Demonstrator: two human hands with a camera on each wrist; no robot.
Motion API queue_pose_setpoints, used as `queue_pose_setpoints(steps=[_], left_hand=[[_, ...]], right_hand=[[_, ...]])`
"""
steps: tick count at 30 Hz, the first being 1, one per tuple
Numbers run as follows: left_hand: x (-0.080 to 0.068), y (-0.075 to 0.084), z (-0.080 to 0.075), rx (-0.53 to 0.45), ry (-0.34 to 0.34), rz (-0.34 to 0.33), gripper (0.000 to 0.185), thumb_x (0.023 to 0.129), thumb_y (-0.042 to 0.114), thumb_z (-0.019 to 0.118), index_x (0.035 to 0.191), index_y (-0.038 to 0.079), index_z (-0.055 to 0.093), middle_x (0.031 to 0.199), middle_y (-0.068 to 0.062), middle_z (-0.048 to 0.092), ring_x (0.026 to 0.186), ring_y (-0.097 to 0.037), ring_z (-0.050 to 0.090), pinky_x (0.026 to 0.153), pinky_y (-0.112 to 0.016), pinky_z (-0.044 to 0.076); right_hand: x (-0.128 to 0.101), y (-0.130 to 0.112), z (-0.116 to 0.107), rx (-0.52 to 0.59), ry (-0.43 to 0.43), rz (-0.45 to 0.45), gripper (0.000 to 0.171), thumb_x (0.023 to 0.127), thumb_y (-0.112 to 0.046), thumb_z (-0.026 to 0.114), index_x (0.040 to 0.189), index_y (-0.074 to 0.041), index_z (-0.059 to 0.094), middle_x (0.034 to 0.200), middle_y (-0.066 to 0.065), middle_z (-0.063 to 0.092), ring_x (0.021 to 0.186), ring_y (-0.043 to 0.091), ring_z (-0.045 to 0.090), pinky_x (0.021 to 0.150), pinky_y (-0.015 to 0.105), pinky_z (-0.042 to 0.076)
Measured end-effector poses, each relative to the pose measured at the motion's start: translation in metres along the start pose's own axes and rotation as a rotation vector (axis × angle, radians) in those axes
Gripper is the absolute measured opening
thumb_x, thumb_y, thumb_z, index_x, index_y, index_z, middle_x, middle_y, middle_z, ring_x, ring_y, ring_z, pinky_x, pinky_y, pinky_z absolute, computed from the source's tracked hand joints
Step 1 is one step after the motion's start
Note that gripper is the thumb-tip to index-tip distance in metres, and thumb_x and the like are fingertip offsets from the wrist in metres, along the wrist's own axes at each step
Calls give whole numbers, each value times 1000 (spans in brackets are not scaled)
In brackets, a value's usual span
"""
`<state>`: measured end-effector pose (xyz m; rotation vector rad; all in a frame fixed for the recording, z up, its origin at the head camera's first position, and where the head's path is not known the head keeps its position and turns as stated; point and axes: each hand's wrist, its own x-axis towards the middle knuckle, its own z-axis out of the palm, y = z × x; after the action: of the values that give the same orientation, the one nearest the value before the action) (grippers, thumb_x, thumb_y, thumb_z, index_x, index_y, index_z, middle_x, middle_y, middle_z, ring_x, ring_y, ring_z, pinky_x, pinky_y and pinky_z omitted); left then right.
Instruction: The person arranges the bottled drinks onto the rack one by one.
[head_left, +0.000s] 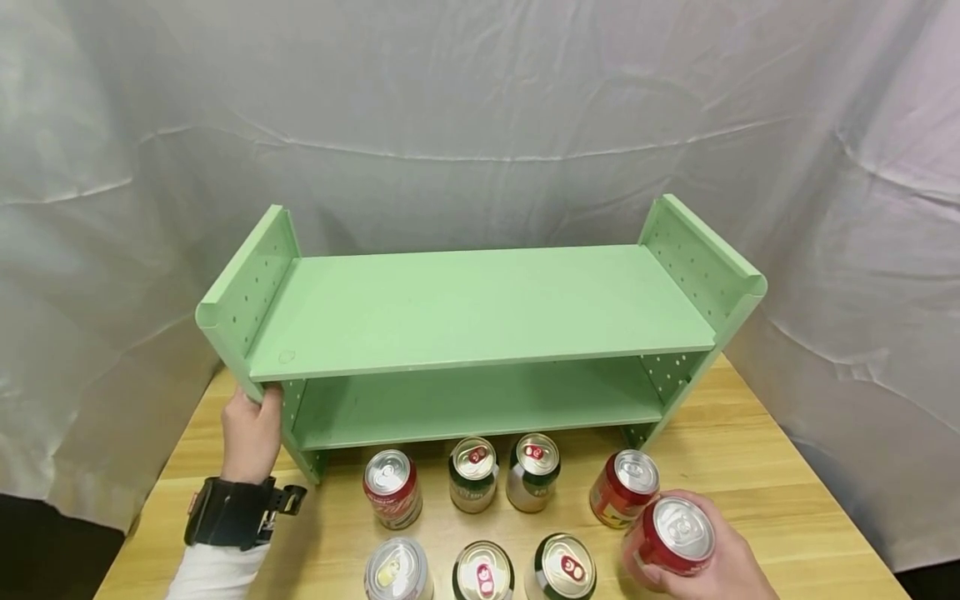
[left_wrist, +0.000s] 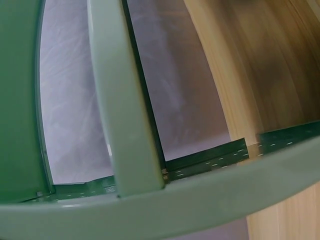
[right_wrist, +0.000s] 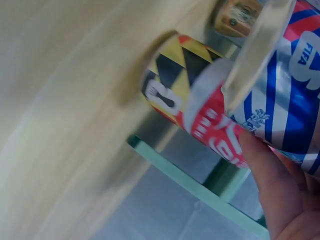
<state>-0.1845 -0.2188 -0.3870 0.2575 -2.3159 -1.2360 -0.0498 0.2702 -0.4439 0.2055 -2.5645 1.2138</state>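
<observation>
A light green two-tier shelf [head_left: 480, 300] stands on the wooden table. My left hand [head_left: 252, 433] grips its left side panel just under the upper board, fingers partly hidden behind the panel; in the left wrist view the shelf's frame [left_wrist: 130, 115] fills the foreground. With my right hand [head_left: 723, 550] I hold a red soda can [head_left: 681, 529] at front right. The right wrist view shows its blue and white striped side [right_wrist: 282, 95]. Close beside it stands another red soda can [head_left: 624, 490], with a yellow and black pattern low on its side [right_wrist: 172, 70].
Before the shelf stand a red can [head_left: 392, 490] and two dark green and silver cans [head_left: 472, 475]. Nearer me are a silver-topped can [head_left: 397, 571] and two gold-topped cans [head_left: 483, 573]. The wooden table [head_left: 772, 492] extends to the right; grey cloth [head_left: 480, 108] hangs behind.
</observation>
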Motion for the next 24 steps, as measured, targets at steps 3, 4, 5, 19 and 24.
queue_pose_setpoints(steps=[3, 4, 5, 19, 24], left_hand=[[0, 0, 0, -7, -1, -6, 32, 98, 20, 37, 113, -2, 56, 65, -4, 34, 57, -13, 35, 54, -28, 30], [0, 1, 0, -9, -2, -7, 32, 98, 20, 37, 113, -2, 56, 64, -4, 34, 56, -12, 34, 53, -28, 30], [0, 2, 0, -10, 0, -8, 32, 98, 19, 37, 112, -2, 56, 65, -4, 34, 56, -13, 35, 54, -28, 30], [-1, 1, 0, -18, -12, -39, 25, 96, 19, 37, 105, 1, 53, 63, -5, 32, 55, -14, 34, 52, -28, 30], [-2, 1, 1, -23, -15, -45, 26, 96, 19, 37, 106, 1, 53, 64, -5, 32, 55, -13, 35, 52, -27, 29]], right_hand=[[5, -2, -6, -36, 22, -8, 79, 49, -5, 90, 117, -3, 51, 100, -24, 58, 86, -6, 57, 73, 9, 43], [7, -3, -8, -48, 27, -4, 79, 49, -5, 90, 118, -3, 51, 100, -24, 57, 86, -6, 56, 73, 9, 43], [9, -4, -10, -57, 29, 3, 80, 49, -6, 90, 118, -4, 51, 100, -24, 57, 87, -6, 56, 72, 10, 43], [26, -35, -33, 9, -21, -10, 79, 56, 1, 86, 123, -5, 46, 102, -18, 59, 86, -2, 57, 67, 17, 48], [33, -52, -40, 0, -22, -45, 77, 56, 1, 87, 122, -7, 48, 101, -15, 61, 85, 0, 58, 66, 18, 49]])
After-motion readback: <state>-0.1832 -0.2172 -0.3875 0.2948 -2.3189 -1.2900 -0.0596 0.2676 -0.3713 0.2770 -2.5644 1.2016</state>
